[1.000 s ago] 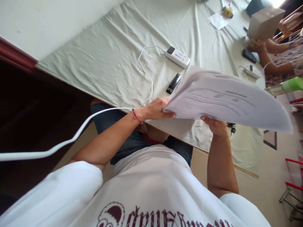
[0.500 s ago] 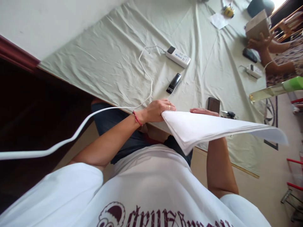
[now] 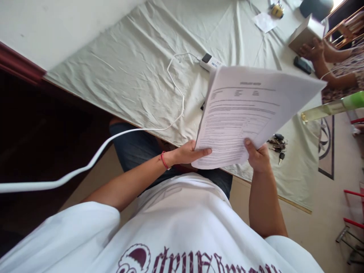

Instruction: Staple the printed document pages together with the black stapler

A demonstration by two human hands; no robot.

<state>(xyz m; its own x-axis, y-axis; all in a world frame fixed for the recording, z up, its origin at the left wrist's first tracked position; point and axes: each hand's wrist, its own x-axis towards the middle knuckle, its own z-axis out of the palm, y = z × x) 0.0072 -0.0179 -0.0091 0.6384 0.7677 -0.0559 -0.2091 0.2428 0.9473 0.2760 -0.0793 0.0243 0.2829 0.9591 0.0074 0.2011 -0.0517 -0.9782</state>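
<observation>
In the head view, the left hand (image 3: 189,152) and the right hand (image 3: 259,157) are gripping one stack of papers (image 3: 236,113), which is tilting above the near edge of the desk (image 3: 119,68). Both thumbs are pressing on the printed face; the other fingers are mostly hiding behind the sheets. The print is showing too small to read, and the sheets are overlapping too closely to count.

The stack is covering part of a white device (image 3: 207,60) and nearly all of a black object (image 3: 202,106), of which only a sliver is peeking out at the left edge. A white cable (image 3: 182,102) is running from the device and leaving the view at left. A green-capped bottle (image 3: 321,110) is being cut off at the right edge.

Counting up: two own hands are holding one stack; one bunch of keys (image 3: 278,144) is lying near the right hand, its exact number staying unclear. Farther off, one co-worker, partly cut off, is holding one box (image 3: 307,34), with one dark phone (image 3: 302,65) lying just beside
</observation>
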